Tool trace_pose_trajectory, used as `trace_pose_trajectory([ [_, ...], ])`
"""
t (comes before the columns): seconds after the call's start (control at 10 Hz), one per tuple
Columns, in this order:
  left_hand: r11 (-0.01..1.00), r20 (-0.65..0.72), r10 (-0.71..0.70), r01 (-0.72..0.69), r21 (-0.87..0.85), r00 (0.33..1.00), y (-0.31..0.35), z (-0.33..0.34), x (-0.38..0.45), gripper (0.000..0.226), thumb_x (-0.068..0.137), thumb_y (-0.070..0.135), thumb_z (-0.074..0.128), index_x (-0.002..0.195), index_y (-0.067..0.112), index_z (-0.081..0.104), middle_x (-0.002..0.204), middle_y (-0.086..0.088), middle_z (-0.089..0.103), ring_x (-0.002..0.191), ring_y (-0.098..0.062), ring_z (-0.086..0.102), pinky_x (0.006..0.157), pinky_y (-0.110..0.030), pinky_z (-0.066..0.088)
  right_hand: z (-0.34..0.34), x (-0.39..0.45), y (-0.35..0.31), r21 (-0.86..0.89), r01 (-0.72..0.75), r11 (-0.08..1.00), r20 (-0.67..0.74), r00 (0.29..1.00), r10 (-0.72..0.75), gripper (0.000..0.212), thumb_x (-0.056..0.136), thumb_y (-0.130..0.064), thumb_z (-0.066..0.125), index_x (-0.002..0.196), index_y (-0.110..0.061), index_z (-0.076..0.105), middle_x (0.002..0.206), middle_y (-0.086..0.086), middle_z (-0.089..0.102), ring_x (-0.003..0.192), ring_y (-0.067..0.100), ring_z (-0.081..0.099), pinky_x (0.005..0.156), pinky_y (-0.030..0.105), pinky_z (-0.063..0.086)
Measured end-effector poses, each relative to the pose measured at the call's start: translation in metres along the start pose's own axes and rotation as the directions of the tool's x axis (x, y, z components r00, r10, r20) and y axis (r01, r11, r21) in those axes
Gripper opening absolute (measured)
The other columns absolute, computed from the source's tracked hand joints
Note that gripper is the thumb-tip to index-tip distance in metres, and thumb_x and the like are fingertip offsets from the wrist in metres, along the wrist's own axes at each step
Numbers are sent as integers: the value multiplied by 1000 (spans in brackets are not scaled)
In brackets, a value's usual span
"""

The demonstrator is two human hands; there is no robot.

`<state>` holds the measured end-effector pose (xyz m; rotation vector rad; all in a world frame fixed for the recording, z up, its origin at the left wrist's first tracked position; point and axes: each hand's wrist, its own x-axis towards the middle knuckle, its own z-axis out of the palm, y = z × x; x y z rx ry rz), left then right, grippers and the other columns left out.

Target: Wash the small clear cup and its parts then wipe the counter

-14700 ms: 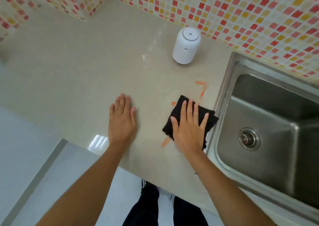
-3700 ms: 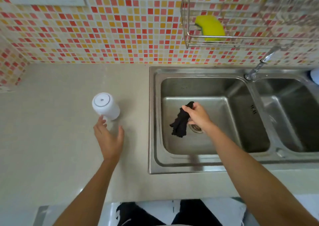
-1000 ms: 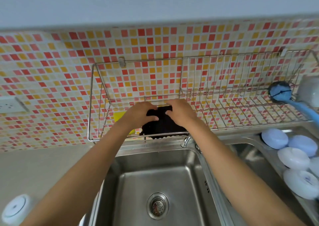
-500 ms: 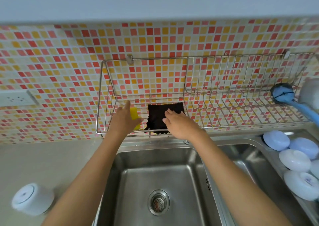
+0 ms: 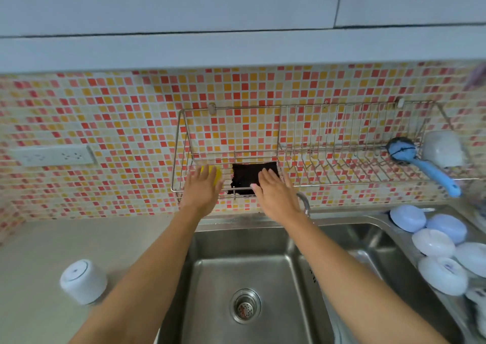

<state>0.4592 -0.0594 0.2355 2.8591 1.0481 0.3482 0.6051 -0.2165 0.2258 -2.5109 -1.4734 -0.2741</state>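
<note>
Both hands are raised in front of the wire dish rack (image 5: 342, 143) fixed to the mosaic-tiled wall (image 5: 118, 112) beyond the sink. The left hand (image 5: 201, 189) has its fingers straight and together, palm away, holding nothing; it covers most of a yellow sponge (image 5: 217, 173) that sits in the rack's left end. The right hand (image 5: 274, 193) is likewise flat with fingers extended, gripping nothing, its fingertips overlapping the lower right of the black cloth (image 5: 248, 176); whether they actually touch it cannot be told. The cloth lies spread in the rack just right of the sponge, its lower edge hanging over the front wire. Farther right in the rack a blue-handled dish brush (image 5: 420, 163) leans with its handle sticking out past the front, beside a pale upturned container (image 5: 443, 151). Below the hands the stainless sink basin (image 5: 210, 278) shows its drain strainer (image 5: 245, 306). On the beige counter (image 5: 39, 238) to the left of the basin stands a white cylindrical cup-like vessel (image 5: 82, 282), upside down and well apart from both hands. At the right, several round blue and white lids or dishes (image 5: 434, 241) lie clustered along the sink's right side. A white socket strip (image 5: 52, 155) is mounted on the tiles at far left.
</note>
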Motion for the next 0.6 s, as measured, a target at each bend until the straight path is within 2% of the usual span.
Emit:
trace_pose_trajectory([
  [0.1, 998, 34, 21, -23, 62, 999, -2, 4, -34, 65, 99, 53, 8, 153, 18, -1, 161, -5, -8, 147, -25, -13, 120, -44, -7, -1, -21, -5, -5, -12, 1000, 10, 1000, 12, 65, 103, -50, 11, 155, -10, 15, 163, 4, 12, 150, 17, 6, 121, 42, -6],
  [0.3, 1000, 96, 12, -12, -7, 995, -2, -10, -82, 64, 101, 49, 15, 153, 15, -3, 161, -5, -10, 147, -24, -12, 121, -38, -3, -12, -54, -25, 45, -29, 999, 140, 990, 23, 62, 104, -45, 10, 155, -9, 3, 163, 6, -3, 150, 20, -3, 122, 42, -3],
  [0.5, 998, 118, 29, -22, -58, 993, 2, -44, -127, 66, 101, 51, 17, 153, 17, -3, 161, -3, -8, 148, -23, -6, 121, -39, 3, -34, -95, -69, 101, 11, 995, 273, 961, -38, 59, 106, -39, 16, 155, -9, 4, 164, 6, -2, 150, 23, -2, 119, 43, -5],
  [0.6, 998, 89, 52, -47, -52, 995, 0, -62, -143, 65, 101, 50, 18, 154, 15, 4, 161, -3, -2, 149, -22, -2, 121, -40, 6, -56, -102, -84, 132, -6, 991, 249, 968, -27, 59, 106, -40, 17, 155, -9, 6, 163, 6, -1, 150, 23, -2, 120, 44, -2],
])
